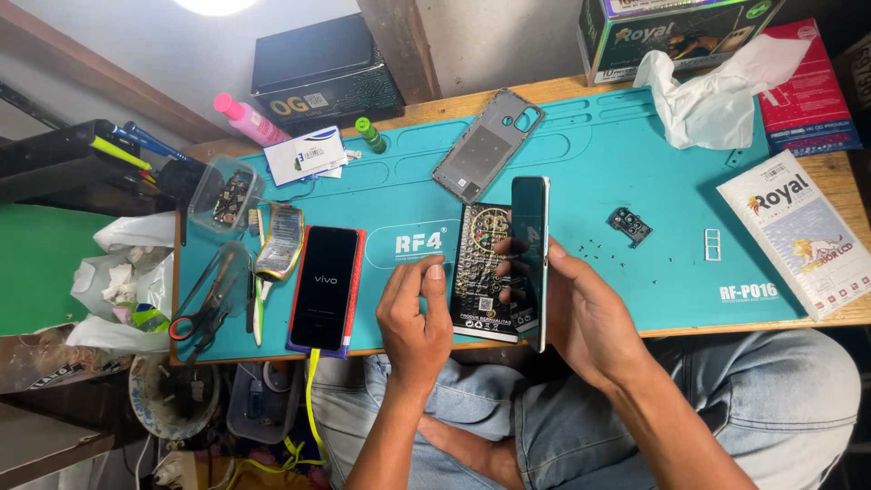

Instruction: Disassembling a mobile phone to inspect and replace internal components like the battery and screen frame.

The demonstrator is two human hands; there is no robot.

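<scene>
Now, phone in hand: a slim smartphone with dark glass screen and pale frame (530, 259) stands on its long edge, tilted up from the teal silicone work mat (635, 172), at the near edge of the desk.
Right hand: the right hand (581, 313) grasps this phone from behind and from the side; the fingers wrap its back, so the grip is closed on it.
Left hand: the left hand (415, 313) is half curled, with thumb and fingertips pressed on the left edge of a black printed flat box (484, 272) which lies on the mat, just beside the phone.
Step in hand: it seems an opened phone is being checked or put together, because its screen part is held apart from the grey plastic back cover (487, 143), which lies further on the mat.
Next move: I judge it calls for a steady hold on the thin glass and care with the loose parts.
Small parts: tiny black screws (594, 249) are scattered near the right hand, and a small black camera module (630, 225) lies a little beyond.
Further left: a second black phone in red case (325, 286) lies flat, with a yellow cable plugged.
Far edge: a crumpled white tissue (717, 95) rests near the boxes.
</scene>
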